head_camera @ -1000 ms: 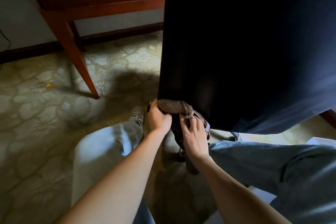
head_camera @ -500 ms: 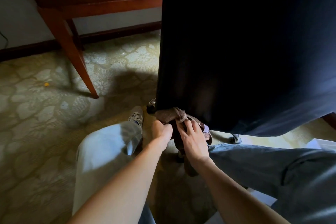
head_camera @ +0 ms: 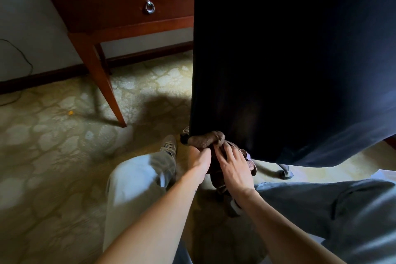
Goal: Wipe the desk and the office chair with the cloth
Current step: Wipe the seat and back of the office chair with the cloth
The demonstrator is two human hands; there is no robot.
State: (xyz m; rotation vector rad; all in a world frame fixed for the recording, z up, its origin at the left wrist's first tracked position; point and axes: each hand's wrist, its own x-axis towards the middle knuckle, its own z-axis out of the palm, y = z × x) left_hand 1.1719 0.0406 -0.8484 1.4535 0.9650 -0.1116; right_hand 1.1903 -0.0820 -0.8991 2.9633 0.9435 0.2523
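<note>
At the lower left corner of the office chair [head_camera: 289, 60], the brown cloth [head_camera: 205, 140] is bunched against its black edge. The left hand [head_camera: 200, 161] has its grip curled round the cloth. The right hand [head_camera: 234, 165] rests on the hanging part, fingers spread. Beyond stands the wooden desk [head_camera: 128, 10] on patterned carpet [head_camera: 53, 156].

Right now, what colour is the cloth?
The cloth is brown; the head view shows it best.
</note>
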